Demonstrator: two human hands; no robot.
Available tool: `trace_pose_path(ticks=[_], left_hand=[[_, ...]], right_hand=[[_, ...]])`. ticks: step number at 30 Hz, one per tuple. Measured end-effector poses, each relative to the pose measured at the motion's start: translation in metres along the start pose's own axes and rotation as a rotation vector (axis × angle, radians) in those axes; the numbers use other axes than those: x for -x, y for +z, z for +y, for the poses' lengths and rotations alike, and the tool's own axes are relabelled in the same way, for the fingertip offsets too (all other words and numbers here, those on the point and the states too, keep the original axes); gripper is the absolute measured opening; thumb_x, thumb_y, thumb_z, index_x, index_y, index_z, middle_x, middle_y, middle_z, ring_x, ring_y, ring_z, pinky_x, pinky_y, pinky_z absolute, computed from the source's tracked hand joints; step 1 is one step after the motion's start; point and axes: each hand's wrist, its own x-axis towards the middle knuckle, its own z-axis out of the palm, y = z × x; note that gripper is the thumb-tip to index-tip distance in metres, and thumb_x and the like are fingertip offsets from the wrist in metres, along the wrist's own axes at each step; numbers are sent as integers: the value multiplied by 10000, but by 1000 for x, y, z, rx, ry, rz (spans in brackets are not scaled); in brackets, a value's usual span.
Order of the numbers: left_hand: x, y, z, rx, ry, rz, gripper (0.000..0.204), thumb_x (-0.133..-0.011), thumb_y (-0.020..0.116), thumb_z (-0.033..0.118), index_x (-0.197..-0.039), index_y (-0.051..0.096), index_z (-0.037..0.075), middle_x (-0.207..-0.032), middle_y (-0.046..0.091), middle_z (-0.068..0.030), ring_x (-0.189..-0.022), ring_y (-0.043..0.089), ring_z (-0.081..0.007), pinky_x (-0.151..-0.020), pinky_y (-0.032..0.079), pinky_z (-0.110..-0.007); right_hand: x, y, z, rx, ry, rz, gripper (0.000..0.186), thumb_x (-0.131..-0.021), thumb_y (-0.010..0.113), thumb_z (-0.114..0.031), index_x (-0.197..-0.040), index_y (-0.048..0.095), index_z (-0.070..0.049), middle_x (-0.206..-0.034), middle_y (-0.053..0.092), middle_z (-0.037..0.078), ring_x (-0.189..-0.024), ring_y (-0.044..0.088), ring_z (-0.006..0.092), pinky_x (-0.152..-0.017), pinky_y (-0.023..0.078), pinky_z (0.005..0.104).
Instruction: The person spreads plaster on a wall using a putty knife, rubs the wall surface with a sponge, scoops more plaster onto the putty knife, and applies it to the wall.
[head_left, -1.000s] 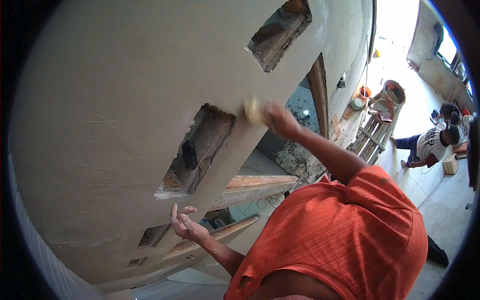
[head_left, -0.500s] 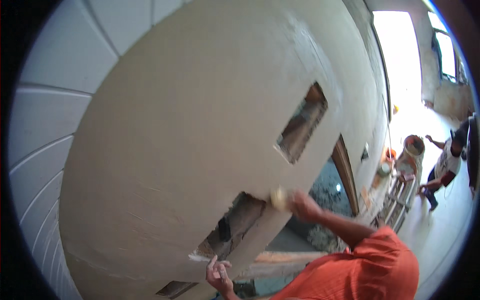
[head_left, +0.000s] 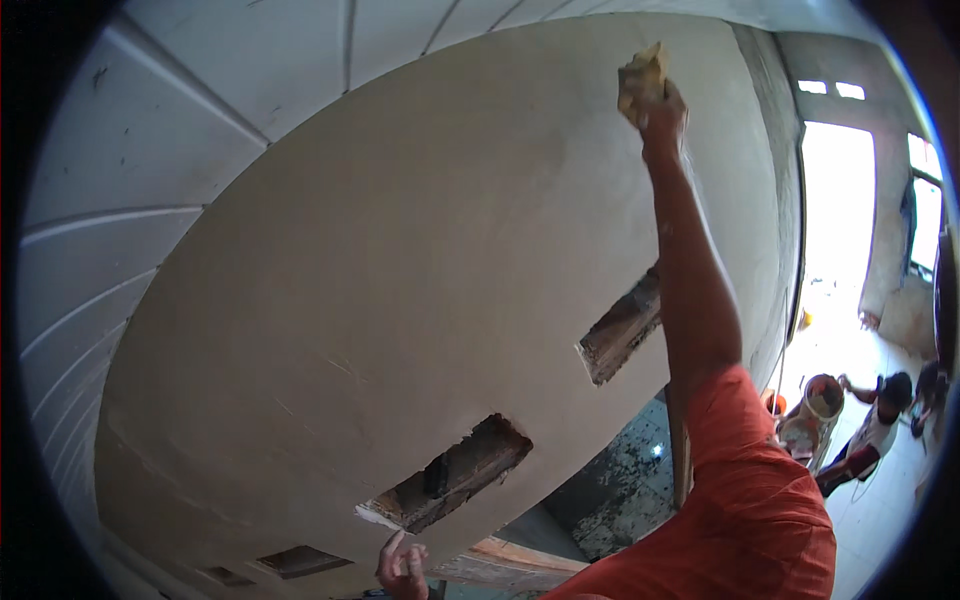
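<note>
My right hand (head_left: 662,112) is raised high against a smooth beige plastered wall (head_left: 400,300), shut on a yellow sponge (head_left: 640,72) that presses on the plaster near the ceiling. My orange sleeve (head_left: 745,500) fills the lower right. My left hand (head_left: 402,567) is low at the bottom edge, fingers apart, holding nothing, just under a rough rectangular hole (head_left: 455,475) in the wall.
A second hole (head_left: 622,325) and a smaller recess (head_left: 290,560) break the wall. White ceiling panels (head_left: 150,120) run above. A wooden plank (head_left: 510,560) lies below. At the right is a bright doorway (head_left: 835,220), where another person (head_left: 872,430) bends beside a bucket (head_left: 822,400).
The view has tilted upward. My right hand with the sponge has climbed from beside the lower hole to high on the wall. My left hand stays low.
</note>
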Motion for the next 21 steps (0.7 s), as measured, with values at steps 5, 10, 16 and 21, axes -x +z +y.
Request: trace_pose_path(ticks=[5,10,16,21], left_hand=[[63,-45,14,-166,-290,227,460,-905,663,335,-1279,589,78,-1035,654,-159,-902,617,-266,-795,526,-407],[77,-38,75,-138,-334,514,447,-937,619,340,-1225,612,-2,-960,656,-130,-814,600,-234,-726,513,-399],[-4,-17,71,-106,113,453,488,-957,512,351,-1207,547,-67,-775,620,-93,-665,577,-168,-657,503,-334],[-40,51,68,-15,274,309,548,-942,513,417,-1202,555,-64,-717,592,-75,-641,552,-170,-664,479,-332]], right_hand=[[-59,64,-36,-216,94,-135,387,-832,651,-362,-1065,685,-55,-1007,689,152,-934,651,300,-799,487,429],[59,149,-77,601,-742,-129,289,-857,588,-290,-1028,707,-90,-1117,648,132,-1033,588,288,-930,434,412],[302,115,-248,-208,-513,-845,289,-777,604,-47,-1036,606,80,-1064,574,245,-1053,555,382,-953,449,455],[276,71,-248,-504,-1101,-816,237,-837,595,-118,-1034,720,-165,-1168,598,76,-1205,505,248,-1024,403,388]])
